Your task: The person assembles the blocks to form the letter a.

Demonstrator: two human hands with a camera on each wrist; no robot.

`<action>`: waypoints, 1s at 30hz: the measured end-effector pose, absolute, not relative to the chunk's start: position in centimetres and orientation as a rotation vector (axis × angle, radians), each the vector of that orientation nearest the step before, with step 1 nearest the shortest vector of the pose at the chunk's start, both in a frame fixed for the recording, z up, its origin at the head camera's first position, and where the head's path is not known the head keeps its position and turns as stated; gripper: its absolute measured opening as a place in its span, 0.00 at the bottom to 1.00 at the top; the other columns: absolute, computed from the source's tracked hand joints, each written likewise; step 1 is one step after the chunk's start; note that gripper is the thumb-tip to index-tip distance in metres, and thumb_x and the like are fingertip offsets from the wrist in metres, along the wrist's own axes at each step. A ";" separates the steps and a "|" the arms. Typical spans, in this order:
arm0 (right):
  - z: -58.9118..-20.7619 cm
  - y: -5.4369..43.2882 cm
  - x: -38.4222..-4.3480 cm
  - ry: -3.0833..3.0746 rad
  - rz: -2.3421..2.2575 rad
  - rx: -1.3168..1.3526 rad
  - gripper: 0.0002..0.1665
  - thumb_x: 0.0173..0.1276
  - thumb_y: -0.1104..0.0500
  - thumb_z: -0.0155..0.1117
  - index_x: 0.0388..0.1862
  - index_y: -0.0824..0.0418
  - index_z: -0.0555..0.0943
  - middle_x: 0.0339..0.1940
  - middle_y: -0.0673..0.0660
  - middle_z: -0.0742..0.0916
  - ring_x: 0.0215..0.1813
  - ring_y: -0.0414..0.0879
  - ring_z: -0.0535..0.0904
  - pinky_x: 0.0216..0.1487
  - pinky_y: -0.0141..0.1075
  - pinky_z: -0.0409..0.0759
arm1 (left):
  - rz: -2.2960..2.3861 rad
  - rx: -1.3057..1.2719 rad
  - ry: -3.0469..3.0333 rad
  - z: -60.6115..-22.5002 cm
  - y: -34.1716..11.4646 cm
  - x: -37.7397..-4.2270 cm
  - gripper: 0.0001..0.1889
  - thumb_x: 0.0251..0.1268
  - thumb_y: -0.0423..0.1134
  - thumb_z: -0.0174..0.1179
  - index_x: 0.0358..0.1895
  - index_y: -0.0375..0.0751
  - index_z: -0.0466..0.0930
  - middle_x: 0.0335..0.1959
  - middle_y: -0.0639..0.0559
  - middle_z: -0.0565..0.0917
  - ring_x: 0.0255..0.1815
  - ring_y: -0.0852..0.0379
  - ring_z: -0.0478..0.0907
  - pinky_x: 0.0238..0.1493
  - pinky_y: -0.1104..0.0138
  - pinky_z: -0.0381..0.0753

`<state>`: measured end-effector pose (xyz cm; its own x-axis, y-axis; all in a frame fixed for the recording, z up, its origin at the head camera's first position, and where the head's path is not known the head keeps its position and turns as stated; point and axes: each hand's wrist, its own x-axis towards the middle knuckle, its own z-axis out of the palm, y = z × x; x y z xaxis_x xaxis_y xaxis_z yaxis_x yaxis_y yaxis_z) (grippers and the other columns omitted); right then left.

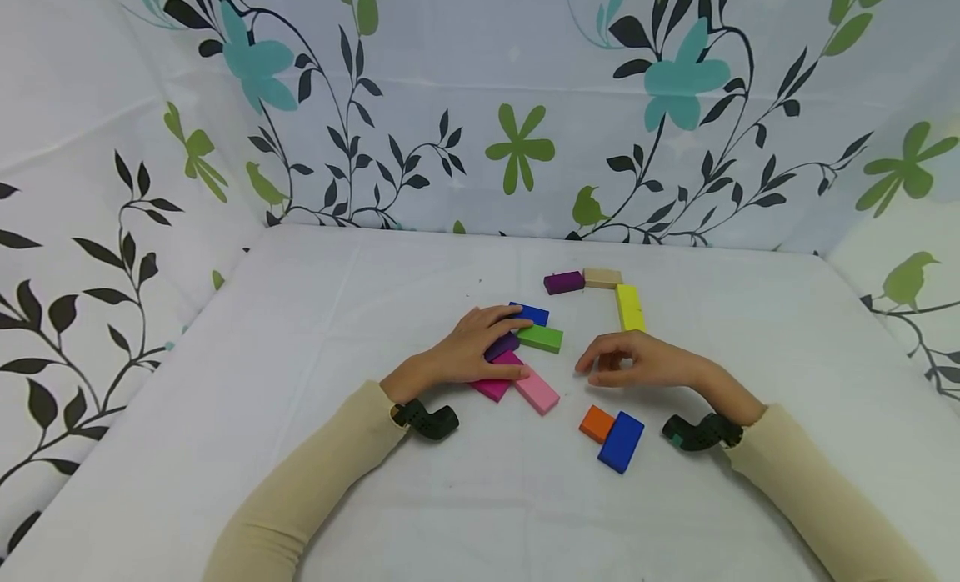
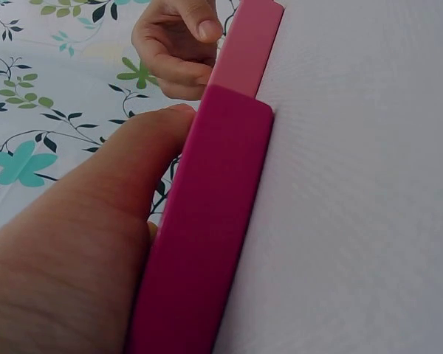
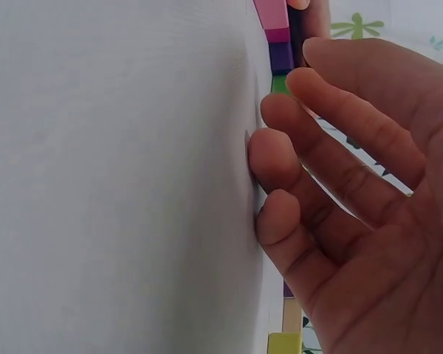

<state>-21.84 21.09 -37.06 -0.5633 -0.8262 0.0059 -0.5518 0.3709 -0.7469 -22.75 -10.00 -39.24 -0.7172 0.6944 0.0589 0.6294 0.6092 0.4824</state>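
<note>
My left hand point(image 1: 480, 346) lies with spread fingers over a cluster of colored wooden blocks. Its thumb reaches to the pink block point(image 1: 539, 392), beside the magenta block point(image 1: 492, 389). Its fingertips are at the blue block point(image 1: 534, 314) and the green block point(image 1: 543, 338); a dark purple block point(image 1: 501, 347) shows under the palm. In the left wrist view, the magenta block point(image 2: 210, 221) runs alongside the thumb, partly hiding it. To the right, my right hand point(image 1: 645, 359) is just above the cloth with loosely bent fingers. Nothing is between those fingers point(image 3: 277, 158).
Behind the right hand, a purple block point(image 1: 564, 283), a beige block point(image 1: 603, 278) and a yellow block point(image 1: 630, 305) form a bent row. Nearer, an orange block point(image 1: 596, 423) touches another blue block point(image 1: 621, 443). White cloth point(image 1: 420, 515) covers the table; a patterned curtain point(image 1: 465, 82) hangs behind.
</note>
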 end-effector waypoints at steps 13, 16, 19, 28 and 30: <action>-37.4 21.2 -21.5 2.151 -1.003 -1.307 0.13 0.68 0.63 0.65 0.51 0.59 0.82 0.41 0.54 0.85 0.37 0.43 0.76 0.37 0.29 0.73 | 0.751 1.114 2.681 -39.5 -10.0 -22.5 0.39 0.61 0.57 0.63 0.74 0.51 0.61 0.77 0.47 0.54 0.78 0.48 0.46 0.76 0.47 0.35; -37.3 21.2 -21.4 2.094 -1.012 -1.307 0.12 0.67 0.63 0.65 0.50 0.59 0.82 0.41 0.55 0.84 0.37 0.44 0.75 0.35 0.30 0.70 | 0.751 1.117 2.680 -39.5 -9.9 -22.5 0.39 0.61 0.57 0.63 0.74 0.52 0.61 0.77 0.47 0.54 0.79 0.48 0.46 0.76 0.47 0.35; -37.2 21.2 -21.3 2.017 -1.023 -1.308 0.12 0.67 0.63 0.66 0.49 0.59 0.82 0.42 0.55 0.84 0.38 0.47 0.75 0.35 0.31 0.70 | 0.742 1.118 2.689 -39.5 -9.9 -22.6 0.39 0.61 0.58 0.63 0.74 0.52 0.61 0.77 0.47 0.54 0.78 0.49 0.46 0.76 0.47 0.35; -36.9 21.2 -21.4 1.922 -1.005 -1.363 0.13 0.64 0.63 0.69 0.47 0.60 0.82 0.47 0.54 0.83 0.42 0.48 0.75 0.41 0.32 0.76 | 0.752 1.128 2.690 -39.5 -9.9 -22.9 0.40 0.61 0.58 0.63 0.74 0.52 0.61 0.78 0.48 0.54 0.79 0.49 0.46 0.76 0.47 0.35; -37.0 21.2 -21.5 1.915 -0.999 -1.369 0.13 0.64 0.64 0.69 0.48 0.60 0.82 0.47 0.55 0.82 0.43 0.48 0.75 0.42 0.32 0.76 | 0.755 1.125 2.688 -39.5 -9.9 -23.0 0.39 0.61 0.57 0.63 0.74 0.52 0.61 0.78 0.48 0.54 0.79 0.49 0.46 0.76 0.47 0.35</action>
